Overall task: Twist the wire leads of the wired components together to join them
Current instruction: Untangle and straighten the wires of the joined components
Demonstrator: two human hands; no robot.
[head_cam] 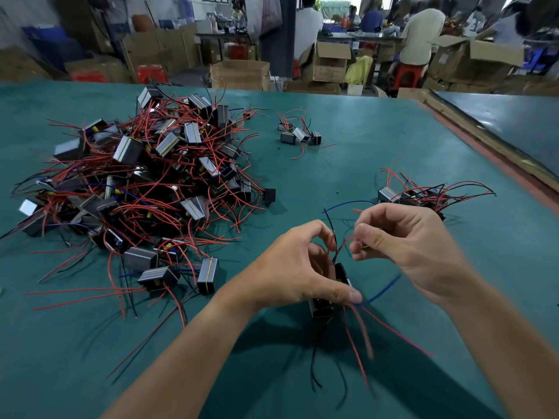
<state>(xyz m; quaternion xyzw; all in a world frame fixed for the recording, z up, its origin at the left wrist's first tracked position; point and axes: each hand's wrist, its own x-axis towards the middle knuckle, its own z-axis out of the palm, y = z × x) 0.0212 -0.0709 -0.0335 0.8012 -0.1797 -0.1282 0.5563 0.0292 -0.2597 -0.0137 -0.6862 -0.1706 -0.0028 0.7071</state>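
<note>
Pinching a red lead [341,245] just above the left hand [298,267], which clamps the components [321,309], the right hand [408,246] seemingly starts twisting; leftward, a pile [136,182] remains.

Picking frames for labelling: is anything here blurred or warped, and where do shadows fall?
Head view: the pile is sharp; the red leads hanging under the left hand are motion-smeared, the far room blurred; the wide lens bends the table edge; dark arm shadows lie on the table below the hands.
</note>
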